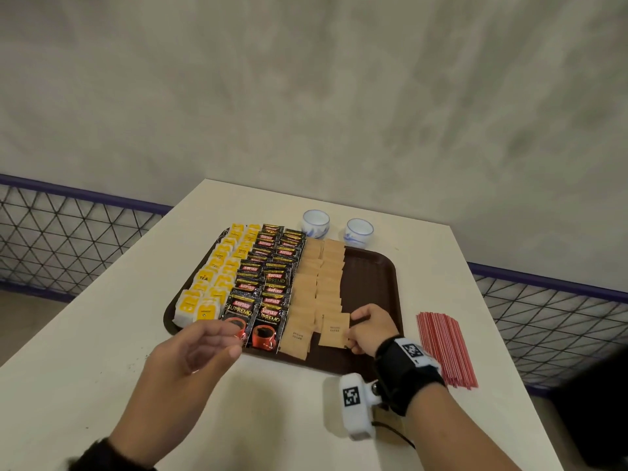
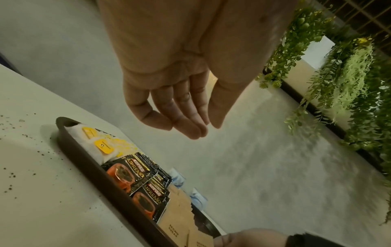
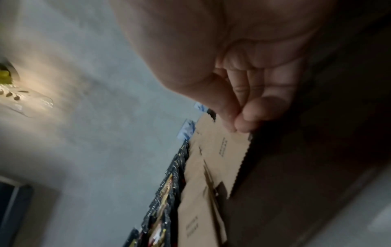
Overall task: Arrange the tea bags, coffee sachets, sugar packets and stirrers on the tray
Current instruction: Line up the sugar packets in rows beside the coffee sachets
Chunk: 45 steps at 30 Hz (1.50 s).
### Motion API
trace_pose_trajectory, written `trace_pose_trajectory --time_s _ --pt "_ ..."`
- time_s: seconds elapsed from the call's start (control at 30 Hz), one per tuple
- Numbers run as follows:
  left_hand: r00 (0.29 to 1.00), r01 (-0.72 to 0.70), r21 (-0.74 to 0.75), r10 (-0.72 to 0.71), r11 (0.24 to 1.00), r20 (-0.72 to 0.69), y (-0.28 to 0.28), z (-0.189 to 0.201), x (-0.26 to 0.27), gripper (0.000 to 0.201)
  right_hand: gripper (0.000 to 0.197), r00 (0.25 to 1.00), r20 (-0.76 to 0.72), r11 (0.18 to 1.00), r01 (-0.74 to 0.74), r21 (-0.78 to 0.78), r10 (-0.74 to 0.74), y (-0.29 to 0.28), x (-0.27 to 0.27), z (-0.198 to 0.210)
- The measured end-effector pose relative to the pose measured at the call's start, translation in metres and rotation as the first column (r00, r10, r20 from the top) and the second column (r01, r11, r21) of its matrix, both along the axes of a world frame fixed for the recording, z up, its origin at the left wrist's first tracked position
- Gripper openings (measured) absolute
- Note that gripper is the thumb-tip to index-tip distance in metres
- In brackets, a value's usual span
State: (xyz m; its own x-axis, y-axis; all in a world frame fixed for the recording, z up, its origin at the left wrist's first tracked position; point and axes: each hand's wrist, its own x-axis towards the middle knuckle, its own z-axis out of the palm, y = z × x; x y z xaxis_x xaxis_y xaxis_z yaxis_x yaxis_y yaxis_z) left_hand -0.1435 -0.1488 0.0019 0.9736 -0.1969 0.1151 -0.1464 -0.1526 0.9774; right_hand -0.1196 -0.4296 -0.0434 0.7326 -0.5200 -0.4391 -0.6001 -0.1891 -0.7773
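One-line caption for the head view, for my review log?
Right hand pinches a brown sugar packet onto the tray; left hand hovers open; stirrers wait beside it.

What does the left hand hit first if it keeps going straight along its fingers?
Probably the front Kopiko sachet: the left hand hangs open above the tray's near edge, fingers aimed at it. Its height above the sachet is unclear.

Coffee sachets [image 1: 270,317] read KOPIKO SUPREMO (sugar packets [image 2: 172,229], seemingly, BROWN SUGAR).
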Motion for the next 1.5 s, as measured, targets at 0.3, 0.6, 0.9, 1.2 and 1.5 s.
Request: trace_pose_trajectory --time_s 0.3,0.6,0.9,1.2,1.5 --pt "1.0 -0.024 0.032 0.024 0.999 0.008 0.004 0.002 0.003 0.018 0.034 0.996 -0.01 0.994 0.092 -0.051 -0.093 0.01 0.024 -0.012" --pt "1.0 0.019 0.044 -0.019 0.999 0.005 -0.004 0.002 -0.001 0.023 0.031 0.998 0.061 0.999 -0.019 -0.042 0.022 -0.003 -0.002 0.009" --pt "0.996 0.088 0.06 -0.086 0.994 -0.037 -0.024 0.0 -0.013 0.02 0.032 0.986 -0.14 0.897 -0.139 -0.42 0.087 -0.042 -0.134 0.049" --pt "0.983 0.182 0.077 -0.179 0.98 -0.047 -0.049 0.008 -0.031 0.016 0.052 0.937 -0.275 0.867 -0.312 -0.388 0.214 -0.015 -0.124 0.012" --pt "0.923 0.372 0.241 -0.328 0.897 -0.202 -0.08 -0.008 -0.056 0.017 0.02 0.965 0.045 0.963 -0.254 -0.093 0.258 -0.024 -0.16 0.006"
